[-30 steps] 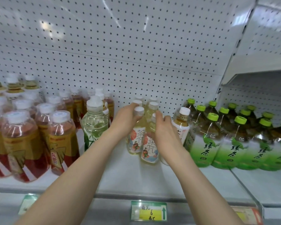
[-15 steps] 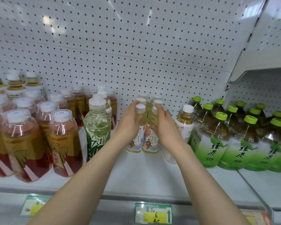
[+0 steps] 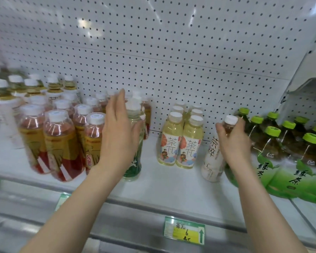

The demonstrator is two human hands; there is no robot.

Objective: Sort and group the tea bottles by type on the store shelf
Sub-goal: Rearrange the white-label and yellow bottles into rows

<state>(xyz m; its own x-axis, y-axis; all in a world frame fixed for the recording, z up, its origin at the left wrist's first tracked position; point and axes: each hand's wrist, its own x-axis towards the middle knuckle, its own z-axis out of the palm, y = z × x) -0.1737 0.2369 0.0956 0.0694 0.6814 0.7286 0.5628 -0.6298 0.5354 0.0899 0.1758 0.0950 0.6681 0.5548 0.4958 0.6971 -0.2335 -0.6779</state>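
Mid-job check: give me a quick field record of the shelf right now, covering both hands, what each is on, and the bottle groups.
left hand: open, fingers spread against the green-label bottle
right hand: gripping the neck of the white-label bottle
pale yellow bottles: two neat rows at centre, untouched
red tea bottles: grouped at left
green-cap bottles: grouped at right
shelf: bare patch in front
price tag: on the front rail

Bright overhead light, glare streaks on pegboard [image 3: 171,52]; left edge motion-blurred, wide-angle distortion.
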